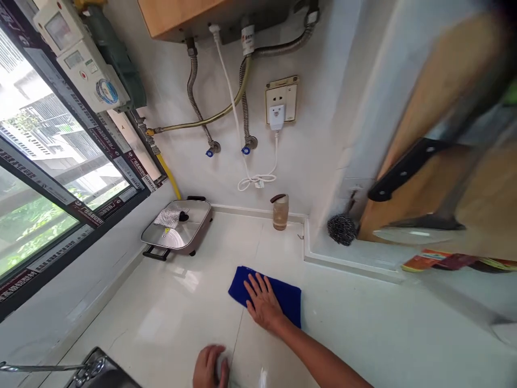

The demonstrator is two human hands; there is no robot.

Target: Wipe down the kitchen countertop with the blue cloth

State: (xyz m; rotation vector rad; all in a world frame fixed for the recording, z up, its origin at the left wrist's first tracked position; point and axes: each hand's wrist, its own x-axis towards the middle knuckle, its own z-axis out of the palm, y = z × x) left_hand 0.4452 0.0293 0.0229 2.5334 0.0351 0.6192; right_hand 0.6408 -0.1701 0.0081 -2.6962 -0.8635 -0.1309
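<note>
Cloth (290, 299) flat on counter (161, 307), nearer me than pan (194, 215) and jar (280, 214) | right hand (263, 304) palm-down on it, fingers slightly spread, gripping nothing | left hand (208, 369) curled, can't tell if holding | laying-out looks done; what's left, I can't judge

Pretty bright overall, daylight pouring in from the window (60, 132) on the left, view outside kinda blown out. Glossy surface (173, 302) throws white glare patches. Wide-lens stretch near the edges, wooden board (440, 70) on the right goes blurry, top-right corner's dark.
</note>
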